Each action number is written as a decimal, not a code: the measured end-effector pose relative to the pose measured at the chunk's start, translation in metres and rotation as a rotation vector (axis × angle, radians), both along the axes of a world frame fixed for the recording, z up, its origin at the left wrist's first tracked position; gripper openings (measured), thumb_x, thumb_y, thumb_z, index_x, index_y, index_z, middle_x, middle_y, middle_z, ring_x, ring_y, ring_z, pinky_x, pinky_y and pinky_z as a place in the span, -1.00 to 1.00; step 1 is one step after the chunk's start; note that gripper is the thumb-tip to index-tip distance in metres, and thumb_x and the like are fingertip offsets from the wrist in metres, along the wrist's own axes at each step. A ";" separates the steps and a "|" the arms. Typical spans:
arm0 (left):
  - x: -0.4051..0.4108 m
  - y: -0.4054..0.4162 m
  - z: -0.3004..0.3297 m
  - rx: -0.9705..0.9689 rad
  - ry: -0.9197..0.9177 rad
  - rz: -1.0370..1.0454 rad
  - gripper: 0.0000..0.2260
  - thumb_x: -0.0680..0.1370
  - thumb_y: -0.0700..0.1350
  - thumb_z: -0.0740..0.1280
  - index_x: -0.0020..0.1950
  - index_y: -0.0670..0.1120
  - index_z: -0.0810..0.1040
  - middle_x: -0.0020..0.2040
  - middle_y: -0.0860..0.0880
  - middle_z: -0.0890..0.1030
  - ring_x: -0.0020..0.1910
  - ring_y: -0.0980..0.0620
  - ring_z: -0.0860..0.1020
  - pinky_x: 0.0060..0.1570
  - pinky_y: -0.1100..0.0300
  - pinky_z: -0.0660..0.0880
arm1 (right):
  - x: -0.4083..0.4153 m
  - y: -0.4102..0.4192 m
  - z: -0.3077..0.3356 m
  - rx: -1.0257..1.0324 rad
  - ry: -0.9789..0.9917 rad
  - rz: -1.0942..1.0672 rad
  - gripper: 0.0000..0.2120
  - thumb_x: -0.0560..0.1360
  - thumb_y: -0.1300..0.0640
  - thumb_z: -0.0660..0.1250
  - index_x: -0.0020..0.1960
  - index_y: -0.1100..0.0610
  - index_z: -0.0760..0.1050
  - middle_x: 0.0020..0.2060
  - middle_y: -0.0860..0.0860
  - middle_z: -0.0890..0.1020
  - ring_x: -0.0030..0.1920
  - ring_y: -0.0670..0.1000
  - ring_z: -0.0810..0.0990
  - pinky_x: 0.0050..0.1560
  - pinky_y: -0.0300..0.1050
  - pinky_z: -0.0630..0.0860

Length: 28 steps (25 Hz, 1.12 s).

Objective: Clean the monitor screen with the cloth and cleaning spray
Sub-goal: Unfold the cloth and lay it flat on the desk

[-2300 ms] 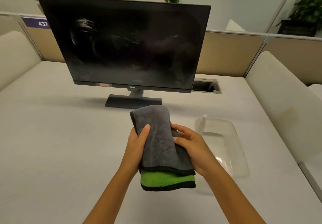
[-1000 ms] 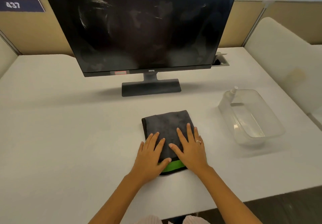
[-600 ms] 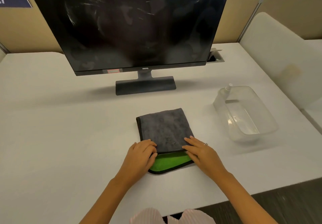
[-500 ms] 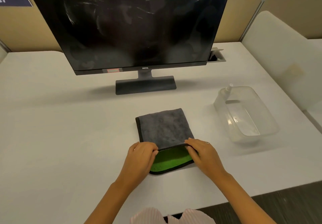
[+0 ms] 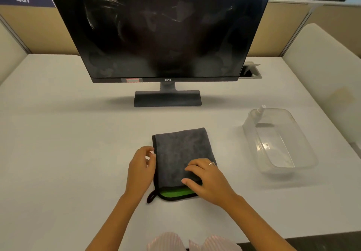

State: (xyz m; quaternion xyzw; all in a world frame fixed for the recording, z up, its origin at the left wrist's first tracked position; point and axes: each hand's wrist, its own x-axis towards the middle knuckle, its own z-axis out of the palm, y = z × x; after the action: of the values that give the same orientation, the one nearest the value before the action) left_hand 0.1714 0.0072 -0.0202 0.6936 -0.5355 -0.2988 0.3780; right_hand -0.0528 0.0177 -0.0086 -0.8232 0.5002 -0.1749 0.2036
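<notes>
The dark monitor (image 5: 166,26) stands on its base at the back of the white desk (image 5: 68,153), its screen smeared with streaks. A folded grey cloth (image 5: 181,149) with a green underside and black trim lies flat in front of it. My left hand (image 5: 140,170) sits against the cloth's left edge, fingers loosely apart and holding nothing. My right hand (image 5: 209,178) rests on top of the cloth's near right part, fingers pressing down. A clear spray bottle (image 5: 260,110) lies at the far end of a transparent tub (image 5: 252,133) to the right.
A cable slot (image 5: 251,72) is set into the desk behind the monitor's right corner. Beige partitions (image 5: 39,30) close off the back, and a pale cushioned panel (image 5: 322,65) borders the right side. The desk's near edge runs just below my forearms.
I laid the cloth from my hands onto the desk, lifted its near grey edge, then pulled it down over the green. My left hand moved to its left edge, my right on top.
</notes>
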 end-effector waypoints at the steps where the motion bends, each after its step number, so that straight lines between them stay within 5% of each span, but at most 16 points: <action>1: 0.001 -0.013 0.001 0.076 0.010 0.045 -0.77 0.57 -0.07 0.25 0.22 -0.04 0.43 0.08 0.00 0.53 -0.06 0.07 0.55 -0.11 0.26 0.52 | 0.008 -0.007 0.001 0.018 -0.011 0.010 -0.65 0.53 -0.17 0.20 0.15 0.02 0.54 0.11 -0.11 0.56 0.10 -0.13 0.48 0.10 -0.32 0.42; 3: 0.000 -0.034 0.004 0.233 0.053 0.058 -0.65 0.56 -0.03 0.27 0.31 -0.12 0.36 0.07 -0.06 0.51 0.02 -0.06 0.54 0.03 0.03 0.54 | 0.023 -0.023 0.003 0.052 -0.013 0.026 -0.69 0.56 -0.10 0.20 0.19 0.03 0.51 0.15 -0.08 0.55 0.12 -0.10 0.49 0.11 -0.27 0.46; 5: -0.002 -0.046 0.007 0.333 0.053 0.025 -0.62 0.55 0.01 0.29 0.28 -0.14 0.39 -0.01 -0.04 0.53 -0.01 -0.04 0.54 0.03 0.04 0.52 | 0.033 -0.037 0.005 0.098 0.023 0.048 -0.68 0.55 -0.11 0.20 0.22 0.02 0.47 0.18 -0.07 0.52 0.15 -0.08 0.47 0.12 -0.22 0.47; 10: 0.000 -0.040 0.012 0.416 -0.094 -0.029 -0.78 0.49 0.08 0.34 -0.13 -0.05 0.44 -0.22 0.00 0.54 -0.24 0.06 0.50 -0.27 0.21 0.41 | 0.040 -0.048 0.003 0.183 -0.008 -0.038 -0.63 0.54 -0.09 0.24 0.29 0.02 0.42 0.21 -0.06 0.49 0.15 -0.07 0.48 0.16 -0.17 0.48; 13: 0.001 -0.031 0.021 0.579 -0.206 -0.192 -0.68 0.49 0.10 0.33 -0.33 -0.06 0.36 -0.36 -0.01 0.46 -0.37 0.06 0.44 -0.30 0.21 0.37 | 0.037 -0.050 0.000 0.217 -0.079 -0.081 -0.66 0.54 -0.01 0.27 0.29 0.06 0.43 0.18 -0.04 0.51 0.08 -0.08 0.51 0.14 -0.18 0.50; 18: -0.004 -0.020 0.031 0.623 -0.345 -0.206 -0.73 0.46 0.08 0.37 -0.07 -0.07 0.38 -0.10 -0.07 0.58 -0.15 -0.03 0.59 -0.16 0.13 0.54 | 0.035 -0.049 -0.002 0.227 -0.111 -0.093 -0.70 0.54 0.04 0.29 0.25 0.05 0.46 0.15 -0.05 0.53 0.04 -0.13 0.51 0.10 -0.26 0.50; 24: -0.012 0.001 0.036 0.770 0.155 -0.295 -0.70 0.45 0.04 0.40 0.09 -0.07 0.47 -0.06 -0.02 0.59 -0.15 0.04 0.59 -0.41 0.30 0.51 | 0.034 -0.040 -0.001 0.241 -0.190 -0.112 -0.73 0.51 -0.01 0.32 0.19 0.00 0.51 0.08 -0.11 0.56 0.02 -0.16 0.52 0.06 -0.31 0.50; 28: -0.017 0.002 0.054 0.470 0.427 -0.211 -0.73 0.45 0.10 0.39 0.00 -0.05 0.51 -0.25 0.07 0.62 -0.20 0.10 0.60 -0.34 0.29 0.45 | 0.032 -0.024 0.015 0.217 -0.400 -0.034 -0.66 0.46 -0.19 0.32 0.13 -0.03 0.58 -0.03 -0.18 0.62 0.01 -0.20 0.56 0.00 -0.34 0.51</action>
State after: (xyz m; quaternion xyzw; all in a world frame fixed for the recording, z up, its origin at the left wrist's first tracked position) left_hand 0.1548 0.0095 0.0335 0.6242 -0.4294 -0.5904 0.2782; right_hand -0.0212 -0.0066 0.0068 -0.7369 0.4796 -0.2833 0.3830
